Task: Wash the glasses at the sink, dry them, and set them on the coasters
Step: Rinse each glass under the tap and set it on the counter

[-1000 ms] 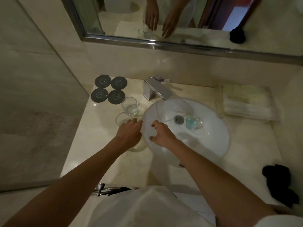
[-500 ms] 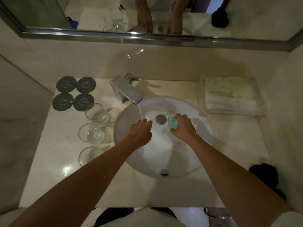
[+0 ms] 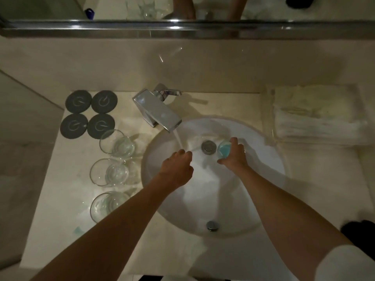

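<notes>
Glass (image 3: 223, 151) with blue liquid in our right hand (image 3: 235, 157), held low in the sink (image 3: 263, 159) beside the drain (image 3: 208, 147).
Our right fingers wrap the glass; our left hand (image 3: 178, 169) has fingers loosely curled, empty, under the running tap (image 3: 160, 113). Three more glasses (image 3: 116, 144) stand left of the sink, below four coasters (image 3: 89, 113).

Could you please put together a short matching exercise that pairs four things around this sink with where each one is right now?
Things:
1. glass with blue liquid
2. coasters
3. folded towels
4. left hand

Places:
A. back left corner of the counter
B. under the tap's stream
C. counter right of the basin
D. held by the right hand over the basin

Pairs: 1-D, 2-A, 3-C, 4-B
</notes>
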The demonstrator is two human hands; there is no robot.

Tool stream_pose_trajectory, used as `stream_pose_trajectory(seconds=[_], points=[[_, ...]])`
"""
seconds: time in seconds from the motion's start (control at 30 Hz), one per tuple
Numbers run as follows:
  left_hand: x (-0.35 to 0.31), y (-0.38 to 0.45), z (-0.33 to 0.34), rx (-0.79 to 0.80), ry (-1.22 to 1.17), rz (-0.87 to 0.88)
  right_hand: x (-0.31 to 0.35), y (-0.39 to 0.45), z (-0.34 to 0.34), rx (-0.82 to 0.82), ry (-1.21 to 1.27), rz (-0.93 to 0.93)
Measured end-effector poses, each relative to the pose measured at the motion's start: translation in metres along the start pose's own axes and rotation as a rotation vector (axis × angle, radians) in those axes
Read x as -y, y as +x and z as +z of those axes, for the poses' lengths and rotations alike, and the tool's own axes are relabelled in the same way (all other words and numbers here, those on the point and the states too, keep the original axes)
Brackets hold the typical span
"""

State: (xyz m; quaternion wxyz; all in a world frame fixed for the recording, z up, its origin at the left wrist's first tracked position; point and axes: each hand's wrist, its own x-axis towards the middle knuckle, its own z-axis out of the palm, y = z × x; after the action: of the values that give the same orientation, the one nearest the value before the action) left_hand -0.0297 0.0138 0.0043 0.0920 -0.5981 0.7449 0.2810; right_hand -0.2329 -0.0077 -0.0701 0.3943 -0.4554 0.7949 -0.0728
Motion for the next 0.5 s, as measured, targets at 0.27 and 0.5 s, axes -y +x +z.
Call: stream_pose_trajectory(seconds=[0.27, 0.5], points=[[0.021, 0.011, 0.003, -0.006, -0.383, -0.206, 0.034, -0.023, 0.020, -0.019, 0.029, -0.175], [0.023, 0.015, 0.000, -0.201, -0.945, -0.380, 0.087, -0.039, 0.045, 0.046, 0.114, -0.291]])
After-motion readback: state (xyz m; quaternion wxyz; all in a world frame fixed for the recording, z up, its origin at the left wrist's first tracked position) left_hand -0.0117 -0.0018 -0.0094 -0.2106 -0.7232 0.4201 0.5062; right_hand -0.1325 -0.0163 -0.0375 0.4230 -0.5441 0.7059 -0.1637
